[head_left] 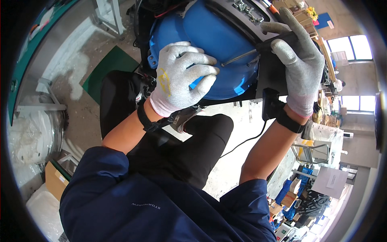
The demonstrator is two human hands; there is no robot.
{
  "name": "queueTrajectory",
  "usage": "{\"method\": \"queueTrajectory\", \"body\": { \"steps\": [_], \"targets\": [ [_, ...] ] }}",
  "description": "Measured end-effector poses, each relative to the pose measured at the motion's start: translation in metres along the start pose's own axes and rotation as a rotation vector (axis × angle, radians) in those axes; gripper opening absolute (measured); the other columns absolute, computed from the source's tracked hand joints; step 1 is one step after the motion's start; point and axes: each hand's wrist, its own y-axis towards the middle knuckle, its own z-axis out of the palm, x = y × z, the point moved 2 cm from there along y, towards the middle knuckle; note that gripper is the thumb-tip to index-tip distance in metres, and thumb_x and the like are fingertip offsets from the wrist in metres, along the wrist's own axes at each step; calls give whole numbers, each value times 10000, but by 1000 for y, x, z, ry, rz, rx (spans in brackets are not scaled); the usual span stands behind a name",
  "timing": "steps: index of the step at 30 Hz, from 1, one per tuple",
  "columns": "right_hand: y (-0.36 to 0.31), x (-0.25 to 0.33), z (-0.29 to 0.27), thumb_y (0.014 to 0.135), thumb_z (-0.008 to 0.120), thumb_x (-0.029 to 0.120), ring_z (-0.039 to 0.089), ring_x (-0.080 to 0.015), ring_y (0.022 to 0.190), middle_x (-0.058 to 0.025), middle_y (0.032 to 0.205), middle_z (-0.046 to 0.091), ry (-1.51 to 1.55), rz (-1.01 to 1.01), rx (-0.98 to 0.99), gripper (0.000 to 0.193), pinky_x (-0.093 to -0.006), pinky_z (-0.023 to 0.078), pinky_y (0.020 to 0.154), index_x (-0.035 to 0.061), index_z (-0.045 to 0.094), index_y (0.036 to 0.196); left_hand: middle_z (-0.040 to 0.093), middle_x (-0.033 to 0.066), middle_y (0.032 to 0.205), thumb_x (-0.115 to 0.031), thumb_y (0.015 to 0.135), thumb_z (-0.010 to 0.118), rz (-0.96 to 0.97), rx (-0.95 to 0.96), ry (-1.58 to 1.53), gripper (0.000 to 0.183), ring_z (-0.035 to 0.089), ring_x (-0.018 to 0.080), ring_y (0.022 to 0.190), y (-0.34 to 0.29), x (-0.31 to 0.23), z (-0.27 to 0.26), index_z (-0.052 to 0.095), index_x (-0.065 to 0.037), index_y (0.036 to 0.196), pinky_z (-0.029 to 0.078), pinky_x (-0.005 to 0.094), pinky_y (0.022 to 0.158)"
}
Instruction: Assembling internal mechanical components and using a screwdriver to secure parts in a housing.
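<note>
A blue curved plastic shell lies in front of me, set against dark parts. My left hand, in a pale grey glove with a yellow mark, bends over its near left side. The thumb and index fingertips come together there; whatever they pinch is hidden. My right hand, gloved too, is closed around the black body of a screwdriver-like tool, its index finger stretched along the far side. The tool's long thin metal shaft points left across the shell, its tip close beside my left fingertips.
Loose screws sit in a dark tray beyond the shell. A black box-shaped device with a cable is by my right wrist. A green mat covers floor at left. Shelves with boxes stand at lower right.
</note>
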Motion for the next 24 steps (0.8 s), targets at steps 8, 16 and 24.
{"method": "queueTrajectory", "body": {
  "steps": [8,16,24],
  "targets": [
    [5,2,2,979,495,213,673,-154,977,-191,1179,708,213,-127,60,562,-273,525,912,-72,465,1463,736,-34,973,-186,797,706,10,3,4,51,616,212,973,1,-1,-1,744,-173,829,441,412,969],
    [3,-17,-13,905,735,219,635,-109,1009,-114,1168,710,-6,-46,30,596,-252,495,933,-48,553,1405,736,-33,974,-185,794,710,-1,0,-5,62,617,215,971,1,-1,0,749,-174,840,443,411,969],
    [1,9,17,908,653,296,665,-177,1000,-179,1117,721,89,-21,-41,627,-281,500,920,-77,538,1399,736,-31,973,-193,810,702,0,6,-2,63,622,217,963,0,0,0,749,-172,844,443,417,969]
  ]
}}
